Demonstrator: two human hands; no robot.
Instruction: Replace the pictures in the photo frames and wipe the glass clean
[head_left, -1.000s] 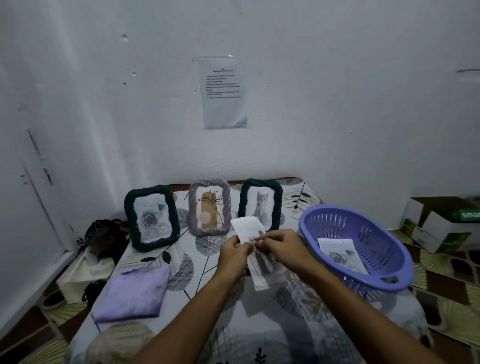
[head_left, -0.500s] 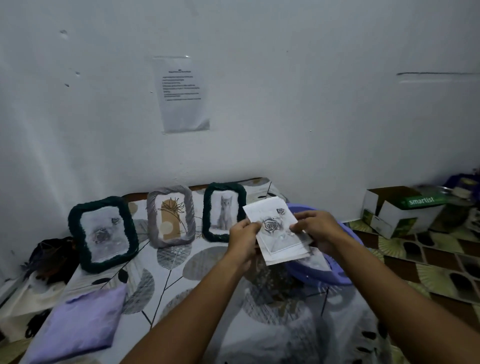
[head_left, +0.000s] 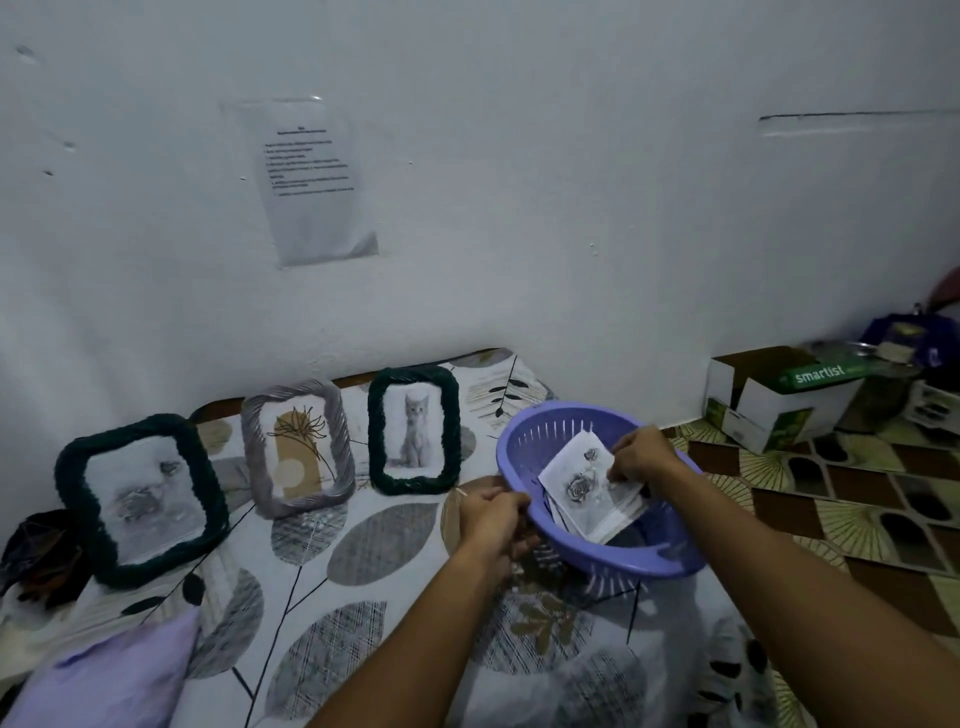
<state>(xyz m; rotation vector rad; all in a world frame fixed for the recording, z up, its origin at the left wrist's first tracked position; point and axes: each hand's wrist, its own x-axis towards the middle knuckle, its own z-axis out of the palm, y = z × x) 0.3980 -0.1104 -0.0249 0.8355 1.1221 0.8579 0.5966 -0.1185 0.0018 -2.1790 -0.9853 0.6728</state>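
Three photo frames lean against the wall on the patterned cloth: a dark green frame (head_left: 140, 499) with a grey rose print at the left, a grey frame (head_left: 298, 449) with a plant drawing, and a dark green frame (head_left: 414, 430) with a cat picture. A purple basket (head_left: 670, 564) stands to their right. Inside it lies a small stack of rose pictures (head_left: 587, 486), and my right hand (head_left: 641, 454) pinches the stack's right edge. My left hand (head_left: 493, 514) grips the basket's near-left rim.
A lilac cloth (head_left: 104, 675) lies at the front left of the covered table (head_left: 332, 571). A dark bundle (head_left: 36, 551) sits at the far left. A white and green cardboard box (head_left: 774, 395) stands on the patterned floor at the right. A printed sheet (head_left: 311, 179) hangs on the wall.
Both hands held the rose pictures up in front of the frames. The right hand has since lowered them into the purple basket, and the left hand has let go and taken the basket's rim.
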